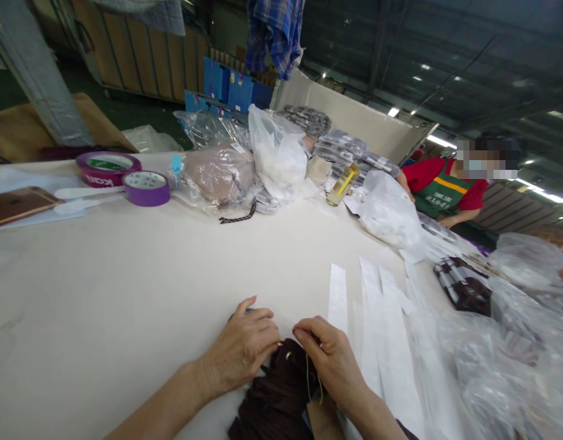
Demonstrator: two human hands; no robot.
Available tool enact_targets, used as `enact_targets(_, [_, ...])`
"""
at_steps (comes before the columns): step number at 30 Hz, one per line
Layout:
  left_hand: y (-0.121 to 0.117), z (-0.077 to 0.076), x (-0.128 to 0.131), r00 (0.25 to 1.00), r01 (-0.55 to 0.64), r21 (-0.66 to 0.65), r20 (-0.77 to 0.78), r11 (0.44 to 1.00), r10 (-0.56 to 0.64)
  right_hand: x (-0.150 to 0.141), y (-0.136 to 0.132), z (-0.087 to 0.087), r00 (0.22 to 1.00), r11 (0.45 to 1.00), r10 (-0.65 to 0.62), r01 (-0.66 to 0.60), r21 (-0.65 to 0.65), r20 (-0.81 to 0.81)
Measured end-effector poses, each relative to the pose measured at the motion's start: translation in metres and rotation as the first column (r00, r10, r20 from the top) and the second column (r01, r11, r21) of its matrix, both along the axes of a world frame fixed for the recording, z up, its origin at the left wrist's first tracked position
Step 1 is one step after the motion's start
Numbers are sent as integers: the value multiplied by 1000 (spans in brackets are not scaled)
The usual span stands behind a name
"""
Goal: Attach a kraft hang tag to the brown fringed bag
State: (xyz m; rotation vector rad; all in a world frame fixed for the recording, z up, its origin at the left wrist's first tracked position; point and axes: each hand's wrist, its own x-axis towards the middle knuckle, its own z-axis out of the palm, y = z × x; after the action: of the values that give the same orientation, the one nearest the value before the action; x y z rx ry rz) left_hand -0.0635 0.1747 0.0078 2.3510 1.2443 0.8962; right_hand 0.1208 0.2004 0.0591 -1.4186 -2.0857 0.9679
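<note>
Dark brown gathered fabric (267,400) with a metal eyelet (288,355) near its top edge lies at the table's near side. My left hand (242,345) closes on that top edge, thumb and fingertips together, the index finger raised. A small dark object, mostly hidden, shows behind its fingers. Just to the right, my right hand (330,354) is closed in a pinch at the fabric's edge. From it a thin pale string (308,382) hangs in a loop over the fabric. Below the right hand, a brown card tag (325,417) is partly covered by the wrist.
White paper strips (370,305) lie right of my hands, with clear plastic bags (487,354) beyond. Purple tape rolls (147,187), a phone (20,203), bagged goods (217,174) and a bottle of yellow liquid (343,184) line the far side. A person in a green apron (439,194) stands at right.
</note>
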Motion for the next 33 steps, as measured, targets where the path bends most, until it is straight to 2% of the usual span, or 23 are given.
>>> enact_targets(3, [3,1,-6,997,67,-26,27,997,-66,0,4,0,997,998,60,-59,-17,50])
enact_targets(8, [3,5,-14,990,131,-5,47,991,-130,-1,13,6,960,971,241,-239,-28,144])
enact_targets(13, [2,0,-13,997,78,124,-31,989,-75,-5,23,16,918,940,339,-336,-51,205])
enact_targets(21, [7,-3,-13,999,11,161,-31,987,-6,-7,32,12,897,930,366,-348,-115,248])
enact_targets(33, [6,-7,-13,1000,13,147,-15,989,-11,-6,35,1,909,912,386,-351,-212,159])
